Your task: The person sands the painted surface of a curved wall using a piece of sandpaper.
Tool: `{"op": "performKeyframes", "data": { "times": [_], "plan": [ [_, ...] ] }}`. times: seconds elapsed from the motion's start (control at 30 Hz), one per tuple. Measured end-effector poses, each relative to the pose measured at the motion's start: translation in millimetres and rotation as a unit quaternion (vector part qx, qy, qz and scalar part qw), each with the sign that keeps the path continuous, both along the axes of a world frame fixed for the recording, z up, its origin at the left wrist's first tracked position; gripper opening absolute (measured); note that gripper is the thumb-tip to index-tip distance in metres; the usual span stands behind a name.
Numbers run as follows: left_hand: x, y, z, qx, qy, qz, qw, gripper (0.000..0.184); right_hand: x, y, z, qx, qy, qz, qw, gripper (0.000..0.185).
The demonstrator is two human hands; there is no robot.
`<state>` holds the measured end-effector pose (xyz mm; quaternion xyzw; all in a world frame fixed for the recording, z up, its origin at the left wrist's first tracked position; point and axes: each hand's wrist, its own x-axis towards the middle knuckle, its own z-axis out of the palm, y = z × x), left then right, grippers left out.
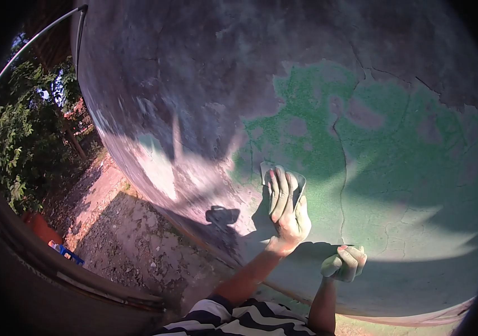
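Cracked grey wall (205, 67), two dusty hands

Patchy green paint (373, 151) covers its right side. Fingers together, the left hand (287, 213) lies flat; lower, the right hand (344, 264) is curled closed, its contents impossible to tell. Beneath the left hand, a thin, pale sheet (300, 183) is pinned against the paint.

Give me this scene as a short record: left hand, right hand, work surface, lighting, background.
Left hand: fingers spread over a thin pale sheet, held at the wall
Right hand: curled closed, lower and to the right; a thin dark edge shows at its fingertips, too unclear to name
Work surface: wall with patchy green paint, grey areas and a long crack
Lighting: bright sun with strong shadows
Background: leafy tree and rough ground on the left, with a small blue object
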<state>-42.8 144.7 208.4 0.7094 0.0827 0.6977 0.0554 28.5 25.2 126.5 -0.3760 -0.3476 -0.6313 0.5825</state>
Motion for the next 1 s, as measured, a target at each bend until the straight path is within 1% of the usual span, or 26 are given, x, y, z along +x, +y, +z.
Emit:
{"op": "performKeyframes", "data": {
  "times": [0.03, 0.07, 0.1, 0.17, 0.23, 0.3, 0.33, 0.37, 0.4, 0.43, 0.47, 0.5, 0.57, 0.6, 0.63, 0.7, 0.73, 0.8, 0.83, 0.87, 0.9, 0.97, 1.0],
  "plan": [
    [1, -4, -16, 0.051, 0.059, -0.006, 0.997, 0.049, -1, -1, 2, -0.006, 0.002, 0.002, 1.0, 0.015],
    [2, 8, -30, 0.073, 0.073, 0.003, 0.995, 0.054, -2, -1, 4, -0.013, 0.002, 0.004, 1.0, 0.015],
    [-2, 26, -22, 0.125, 0.083, 0.022, 0.988, 0.05, -2, -2, 5, -0.015, 0.001, 0.005, 1.0, 0.015],
    [-12, 49, 33, 0.112, 0.014, 0.061, 0.992, 0.045, -3, -2, 5, -0.015, 0.004, 0.001, 1.0, 0.016],
    [-18, 62, 84, -0.039, -0.09, -0.012, 0.995, 0.044, -2, -2, 2, -0.013, 0.009, -0.005, 1.0, 0.016],
    [-21, 70, 110, -0.188, -0.125, 0.002, 0.974, 0.044, -3, -2, 1, -0.013, 0.009, -0.01, 1.0, 0.017],
    [-22, 69, 109, -0.174, -0.075, -0.024, 0.982, 0.042, -4, -3, 1, -0.017, 0.015, -0.017, 1.0, 0.018],
    [-17, 65, 102, -0.172, -0.077, -0.027, 0.982, 0.042, -3, -3, 1, -0.02, 0.019, -0.026, 0.999, 0.018],
    [-6, 59, 88, -0.024, -0.057, 0.002, 0.998, 0.042, -3, -4, 1, -0.019, 0.016, -0.029, 0.999, 0.018],
    [1, 54, 72, 0.125, -0.037, 0.031, 0.991, 0.042, -3, -3, 0, -0.017, 0.023, -0.024, 0.999, 0.019],
    [-2, 47, 53, 0.141, 0.056, 0.045, 0.987, 0.041, -4, -2, -1, -0.014, 0.03, -0.019, 0.999, 0.019],
    [-5, 50, 64, 0.144, 0.052, 0.042, 0.987, 0.041, -3, -2, -1, -0.011, 0.027, -0.023, 0.999, 0.019],
    [-21, 55, 109, 0.154, 0.024, 0.093, 0.983, 0.041, -2, -2, -2, -0.012, 0.018, -0.031, 0.999, 0.019],
    [-24, 49, 130, 0.028, -0.013, 0.026, 0.999, 0.041, -3, -2, -1, -0.015, 0.028, -0.032, 0.999, 0.021],
    [-28, 48, 146, -0.113, -0.014, -0.072, 0.991, 0.041, -5, -3, -3, -0.016, 0.031, -0.031, 0.999, 0.021],
    [-25, 57, 171, -0.066, -0.059, 0.019, 0.996, 0.041, -7, -2, -6, -0.021, 0.066, -0.022, 0.997, 0.022],
    [-22, 54, 171, -0.06, -0.059, 0.017, 0.996, 0.041, -7, -1, -5, -0.015, 0.066, -0.024, 0.997, 0.022],
    [-14, 39, 160, 0.048, -0.035, -0.002, 0.998, 0.041, -6, -1, -2, -0.007, 0.053, -0.015, 0.998, 0.021],
    [-13, 26, 147, 0.097, 0.002, -0.044, 0.994, 0.045, -5, -1, -1, 0.002, 0.053, -0.02, 0.998, 0.021],
    [-12, 10, 131, 0.113, 0.057, -0.035, 0.991, 0.044, -5, 0, 0, 0.001, 0.053, -0.026, 0.998, 0.021],
    [-6, 5, 121, 0.153, 0.068, -0.066, 0.984, 0.045, -6, -1, -1, -0.004, 0.055, -0.03, 0.998, 0.021],
    [-4, 16, 122, 0.182, 0.086, -0.035, 0.979, 0.044, -9, -1, -1, -0.003, 0.061, -0.025, 0.998, 0.021],
    [-5, 22, 138, 0.179, 0.083, -0.037, 0.98, 0.044, -8, -1, 0, 0.0, 0.063, -0.02, 0.998, 0.021]
  ]
}}
